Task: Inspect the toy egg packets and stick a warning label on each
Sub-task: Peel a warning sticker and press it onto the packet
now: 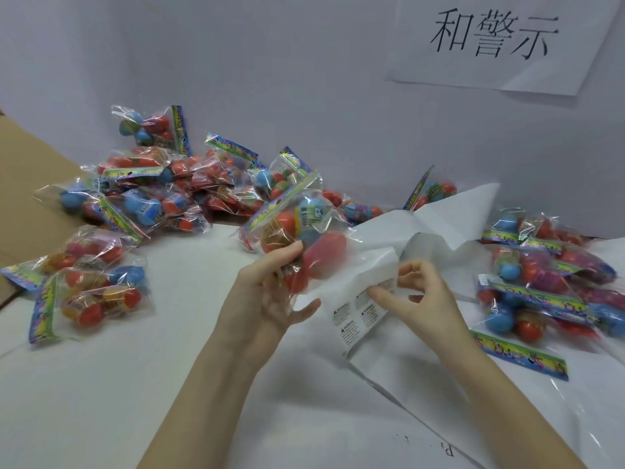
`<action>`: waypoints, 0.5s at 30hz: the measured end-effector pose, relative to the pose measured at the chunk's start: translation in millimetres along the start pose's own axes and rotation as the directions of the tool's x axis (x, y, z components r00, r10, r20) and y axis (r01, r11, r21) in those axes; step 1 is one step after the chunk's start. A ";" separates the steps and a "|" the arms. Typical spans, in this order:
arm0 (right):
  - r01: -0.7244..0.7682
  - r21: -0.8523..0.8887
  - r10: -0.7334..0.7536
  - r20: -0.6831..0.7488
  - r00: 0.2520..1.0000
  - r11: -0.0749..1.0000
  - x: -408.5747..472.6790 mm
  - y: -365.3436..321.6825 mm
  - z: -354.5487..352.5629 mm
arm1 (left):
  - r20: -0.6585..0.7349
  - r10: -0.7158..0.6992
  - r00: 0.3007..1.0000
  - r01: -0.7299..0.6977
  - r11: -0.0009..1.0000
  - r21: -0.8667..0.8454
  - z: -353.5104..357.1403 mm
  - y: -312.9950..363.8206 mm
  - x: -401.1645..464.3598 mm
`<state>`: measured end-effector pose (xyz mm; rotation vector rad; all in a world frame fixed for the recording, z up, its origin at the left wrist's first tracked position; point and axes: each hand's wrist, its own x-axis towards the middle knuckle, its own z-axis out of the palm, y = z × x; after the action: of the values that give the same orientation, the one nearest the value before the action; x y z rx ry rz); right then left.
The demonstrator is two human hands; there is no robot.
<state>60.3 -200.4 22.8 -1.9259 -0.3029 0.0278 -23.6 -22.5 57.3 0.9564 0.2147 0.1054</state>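
Observation:
My left hand (pixel 270 292) grips a clear packet of toy eggs (pixel 297 228) with red and blue eggs and a colourful header strip, held up over the middle of the table. My right hand (pixel 416 292) pinches at the edge of a white label sheet (pixel 358 313) that carries several small warning labels. The sheet curls up under the packet and partly hides behind my fingers.
A large pile of egg packets (pixel 162 191) lies at the back left, partly on a cardboard flap (pixel 27 184). Another heap of packets (pixel 548 286) lies at the right. A paper sign (pixel 497 42) hangs on the white wall. The white table (pixel 135 384) runs toward me.

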 end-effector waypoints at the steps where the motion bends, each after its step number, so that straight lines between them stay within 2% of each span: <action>1: -0.004 0.039 0.004 -0.013 1.000 0.999 0.1 0.3 0.0 | 0.004 -0.015 1.000 0.015 0.999 0.036 0.1 0.2 0.1; 3: 0.013 0.112 -0.007 -0.045 0.999 0.994 0.6 -0.6 -1.4 | 0.019 -0.040 0.999 0.038 0.996 0.077 0.8 0.2 0.7; 8: 0.096 0.165 -0.085 -0.073 0.994 0.982 -3.9 -8.9 -2.8 | 0.098 -0.007 0.995 0.008 1.000 -0.011 6.0 -8.5 3.7; 13: 0.242 0.282 -0.231 -0.070 0.970 0.928 -5.5 -16.3 -6.6 | -0.063 -0.039 0.997 0.031 0.993 -0.113 9.2 -15.8 10.3; 15: 0.252 0.318 -0.260 -0.018 0.965 0.914 -5.5 -19.0 -9.9 | -0.071 -0.051 0.996 0.043 0.993 -0.114 8.8 -15.4 9.9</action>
<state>52.9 -204.3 43.2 -1.5539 -0.5336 -0.0700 -12.0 -36.5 48.2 0.8359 0.2964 0.1085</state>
